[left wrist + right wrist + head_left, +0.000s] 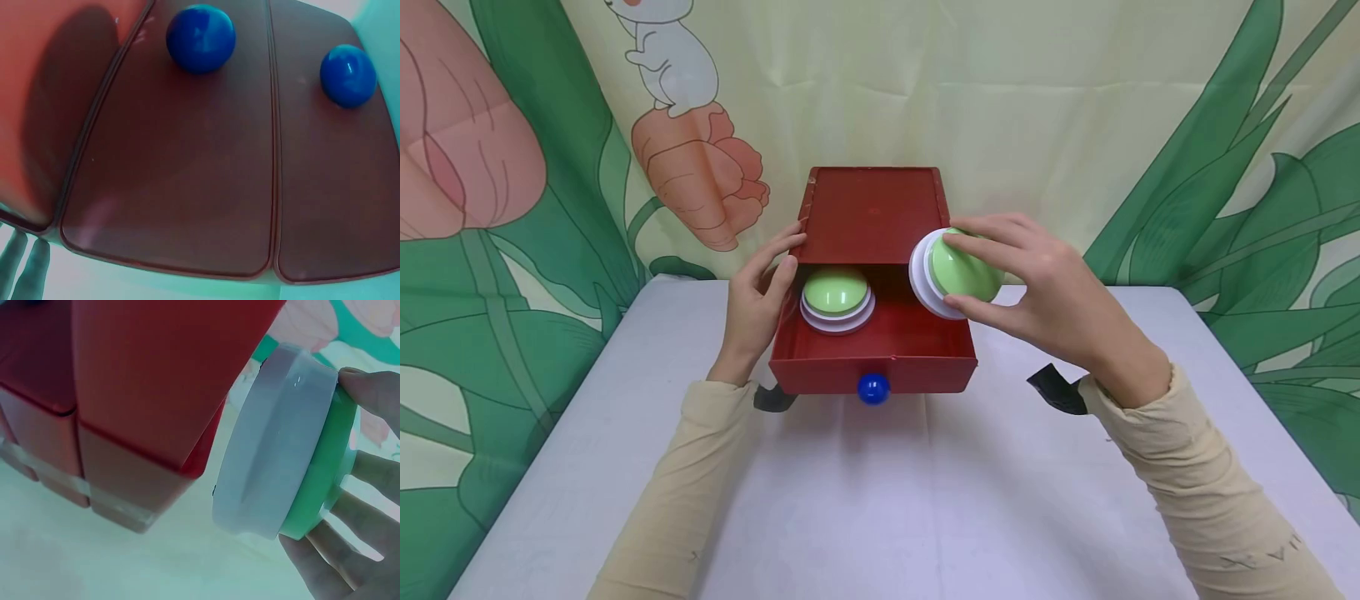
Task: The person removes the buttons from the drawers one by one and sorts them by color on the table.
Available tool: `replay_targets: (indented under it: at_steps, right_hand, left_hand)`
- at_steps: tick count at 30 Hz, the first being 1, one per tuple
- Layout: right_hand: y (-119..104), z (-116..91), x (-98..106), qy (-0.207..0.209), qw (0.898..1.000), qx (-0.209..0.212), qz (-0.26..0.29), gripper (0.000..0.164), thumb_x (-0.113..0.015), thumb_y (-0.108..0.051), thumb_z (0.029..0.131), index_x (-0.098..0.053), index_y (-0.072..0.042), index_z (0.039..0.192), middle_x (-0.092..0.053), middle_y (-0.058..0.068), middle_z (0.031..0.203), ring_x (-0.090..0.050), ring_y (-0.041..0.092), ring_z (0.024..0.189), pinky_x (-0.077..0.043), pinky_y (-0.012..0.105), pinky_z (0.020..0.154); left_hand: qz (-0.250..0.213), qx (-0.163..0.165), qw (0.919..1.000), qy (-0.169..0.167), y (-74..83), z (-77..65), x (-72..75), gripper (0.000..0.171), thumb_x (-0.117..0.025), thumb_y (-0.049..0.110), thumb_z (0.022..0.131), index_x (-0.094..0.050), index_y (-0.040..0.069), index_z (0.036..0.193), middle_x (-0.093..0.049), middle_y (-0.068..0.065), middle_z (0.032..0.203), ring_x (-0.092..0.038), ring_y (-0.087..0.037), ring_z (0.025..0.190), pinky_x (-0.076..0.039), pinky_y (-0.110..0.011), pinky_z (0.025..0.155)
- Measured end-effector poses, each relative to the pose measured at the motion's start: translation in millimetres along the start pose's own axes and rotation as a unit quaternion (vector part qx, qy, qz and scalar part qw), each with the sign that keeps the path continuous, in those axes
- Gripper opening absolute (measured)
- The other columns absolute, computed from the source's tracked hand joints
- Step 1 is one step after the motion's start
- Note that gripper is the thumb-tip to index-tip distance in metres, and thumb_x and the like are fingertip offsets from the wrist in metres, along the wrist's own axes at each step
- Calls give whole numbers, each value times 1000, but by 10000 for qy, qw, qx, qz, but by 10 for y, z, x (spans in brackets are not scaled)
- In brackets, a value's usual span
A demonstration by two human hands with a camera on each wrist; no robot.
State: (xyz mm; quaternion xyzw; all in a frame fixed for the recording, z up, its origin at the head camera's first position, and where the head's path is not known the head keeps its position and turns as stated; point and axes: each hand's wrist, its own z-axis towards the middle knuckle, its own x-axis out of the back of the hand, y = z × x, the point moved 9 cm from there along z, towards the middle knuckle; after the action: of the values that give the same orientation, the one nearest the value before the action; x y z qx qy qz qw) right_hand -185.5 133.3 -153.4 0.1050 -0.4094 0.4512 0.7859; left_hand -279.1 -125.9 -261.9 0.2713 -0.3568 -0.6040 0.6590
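Observation:
A red drawer cabinet (pixel 872 212) stands on the table with its top drawer (pixel 820 377) pulled out. Inside that drawer, on the left, lies a round push button (pixel 835 293) with a green dome and white base. My left hand (pixel 752 300) touches the cabinet's left side, fingers extended. In my right hand (pixel 1045 283) is a second green-and-white push button (pixel 966 271), tilted above the drawer's right side. Fingers and thumb grip its green dome, and in the right wrist view the white base (pixel 275 444) faces the cabinet.
A blue knob (pixel 873 388) sticks out from the pulled drawer's front. Lower drawers with blue knobs (pixel 348 76) show in the left wrist view. White cloth covers the table (pixel 865 508). Behind hangs a printed curtain (pixel 1037 100) with plants and a rabbit.

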Motion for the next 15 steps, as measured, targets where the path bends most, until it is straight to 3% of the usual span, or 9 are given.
replay_targets:
  at_steps: [7, 15]
  right_hand:
    - [136, -86, 45, 37, 9996, -215, -157, 57, -88, -10, 73, -68, -6, 126, -64, 10, 131, -58, 25, 120, -42, 10, 94]
    - [284, -181, 64, 17, 9984, -465, -311, 56, -87, -8, 73, -68, -6, 126, -65, 10, 129, -58, 25, 119, -43, 11, 93]
  left_hand:
    - [34, 17, 10000, 26, -9, -6, 3, 34, -54, 8, 100, -62, 7, 134, -52, -2, 148, -47, -17, 138, -45, -32, 108]
    - [-149, 55, 9998, 89, 228, -34, -29, 35, -51, 0, 99, -57, -7, 133, -50, -17, 148, -47, -23, 139, -44, -33, 109]
